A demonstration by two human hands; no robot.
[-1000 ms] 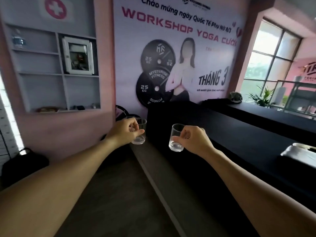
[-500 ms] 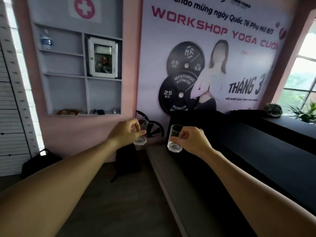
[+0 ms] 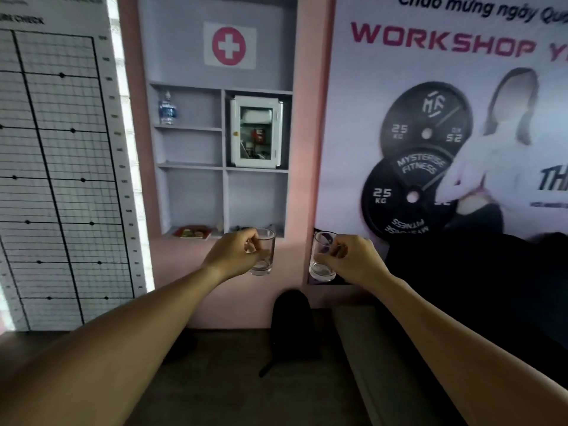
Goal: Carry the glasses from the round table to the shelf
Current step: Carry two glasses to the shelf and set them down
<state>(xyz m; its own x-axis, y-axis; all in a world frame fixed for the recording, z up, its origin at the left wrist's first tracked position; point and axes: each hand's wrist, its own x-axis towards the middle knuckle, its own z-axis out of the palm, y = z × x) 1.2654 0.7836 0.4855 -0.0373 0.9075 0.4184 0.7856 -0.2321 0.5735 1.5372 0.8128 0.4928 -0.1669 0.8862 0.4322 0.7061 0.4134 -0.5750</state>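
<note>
Clear tumblers are being carried upright in the head view: the left hand (image 3: 232, 256) is gripping the left glass (image 3: 263, 256), the right hand (image 3: 353, 260) is gripping the right glass (image 3: 322, 258), both facing the wall shelf (image 3: 226, 169). Advisably, approach level and set each down in a bottom compartment, clear of the red tray (image 3: 193, 232).

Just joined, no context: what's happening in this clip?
A person is carrying two small clear drinking glasses, one in each hand, arms stretched forward. The left hand grips the left clear glass; the right hand grips the right clear glass. Both glasses look empty and upright. Straight ahead is the grey recessed wall shelf, holding a plastic water bottle and a white first-aid cabinet. Neither glass is on the shelf yet.
</note>
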